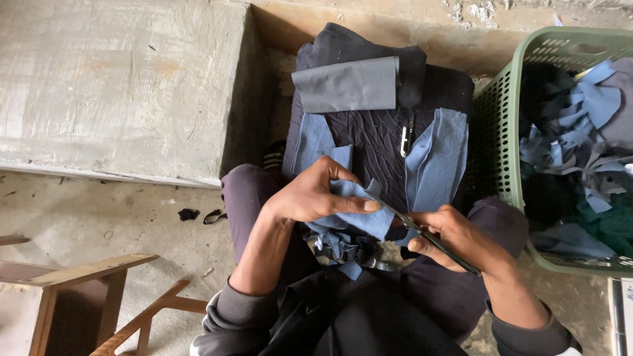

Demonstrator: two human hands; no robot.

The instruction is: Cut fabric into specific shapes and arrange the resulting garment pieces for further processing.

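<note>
Single head-worn view, straight down, close over lap and floor (99, 211)

- Blue fabric piece (356, 207): a soft, slate-blue scrap of felt-like cloth, held up over the lap with its upper edge folded and its lower part hanging loose towards a bunch of cut blue strips (343, 247) below it.
- Scissors (422, 231): slim and dark-handled, lying on a slant from upper left to lower right; the blades meet the right edge of the blue fabric piece, and the long handle runs back through the fingers.
- Cut blue strips: crumpled, tangled offcuts of the same cloth, heaped on the lap.
</note>
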